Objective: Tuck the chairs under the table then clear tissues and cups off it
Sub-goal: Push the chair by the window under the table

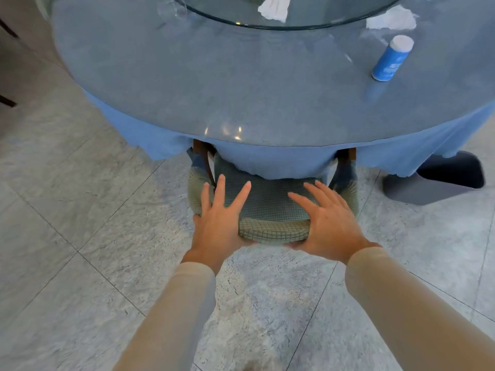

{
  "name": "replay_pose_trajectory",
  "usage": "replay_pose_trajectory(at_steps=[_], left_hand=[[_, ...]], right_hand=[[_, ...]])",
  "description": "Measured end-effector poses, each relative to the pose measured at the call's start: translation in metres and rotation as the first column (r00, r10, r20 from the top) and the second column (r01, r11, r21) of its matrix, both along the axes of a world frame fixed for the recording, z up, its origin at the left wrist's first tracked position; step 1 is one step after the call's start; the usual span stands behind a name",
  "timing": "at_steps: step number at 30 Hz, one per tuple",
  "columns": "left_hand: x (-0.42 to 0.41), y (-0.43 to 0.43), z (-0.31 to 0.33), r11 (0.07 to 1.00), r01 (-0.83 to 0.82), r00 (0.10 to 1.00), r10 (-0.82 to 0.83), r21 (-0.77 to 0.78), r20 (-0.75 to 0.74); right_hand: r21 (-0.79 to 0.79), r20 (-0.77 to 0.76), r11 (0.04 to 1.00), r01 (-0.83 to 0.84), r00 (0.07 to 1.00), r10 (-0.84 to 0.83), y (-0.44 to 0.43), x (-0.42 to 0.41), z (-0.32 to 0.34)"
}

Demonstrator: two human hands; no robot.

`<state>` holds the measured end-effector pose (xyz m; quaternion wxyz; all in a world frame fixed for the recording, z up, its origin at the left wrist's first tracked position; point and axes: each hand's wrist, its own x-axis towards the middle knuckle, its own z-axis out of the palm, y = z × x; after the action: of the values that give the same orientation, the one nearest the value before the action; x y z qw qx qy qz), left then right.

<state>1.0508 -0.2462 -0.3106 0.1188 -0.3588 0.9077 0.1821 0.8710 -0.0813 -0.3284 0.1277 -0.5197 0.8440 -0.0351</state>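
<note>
We have both hands on the back of a chair (273,210) at the round bench (187,84).

Our left hand (218,223) and right hand (328,222) lie flat on the chair's checked top rail, fingers (242,194) spread wide and gripping nothing. The seat sits under the blue tablecloth (270,162). On the bench stand a blue paper cup (392,58) and crumpled tissues (274,8), one on the glass turntable (321,20); a grey bin (428,188) stands on the floor to the right.

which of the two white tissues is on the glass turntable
The left tissue, crumpled near the top centre, lies on the turntable. The other tissue, further right near the blue cup, sits off the turntable on the table.
</note>
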Motion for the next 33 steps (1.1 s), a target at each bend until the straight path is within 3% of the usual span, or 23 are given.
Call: replay_pose_trajectory(at_steps=[3,6,13,29,33], left_hand=[[-0.009,-0.009,-0.004,1.0,-0.026,0.99,0.024,-0.015,-0.136],[-0.02,-0.021,-0.004,0.998,-0.041,0.984,0.032,-0.047,-0.178],[-0.047,-0.049,-0.008,0.979,0.061,0.994,-0.077,-0.196,-0.077],[-0.091,-0.105,-0.01,0.958,0.132,0.991,-0.136,-0.254,-0.001],[-0.107,-0.117,-0.009,0.912,0.146,0.989,-0.14,-0.383,0.044]], right_hand=[[-0.164,-0.055,0.986,0.023,0.998,-0.033,-0.009,-0.006,0.0],[-0.198,-0.097,0.98,0.033,0.994,-0.053,-0.023,-0.014,0.004],[-0.161,-0.128,0.986,0.035,0.99,-0.056,-0.048,-0.04,0.002],[-0.083,-0.202,0.995,0.061,0.976,-0.076,-0.094,-0.079,-0.001],[-0.119,-0.241,0.991,0.067,0.966,-0.094,-0.109,-0.092,-0.002]])
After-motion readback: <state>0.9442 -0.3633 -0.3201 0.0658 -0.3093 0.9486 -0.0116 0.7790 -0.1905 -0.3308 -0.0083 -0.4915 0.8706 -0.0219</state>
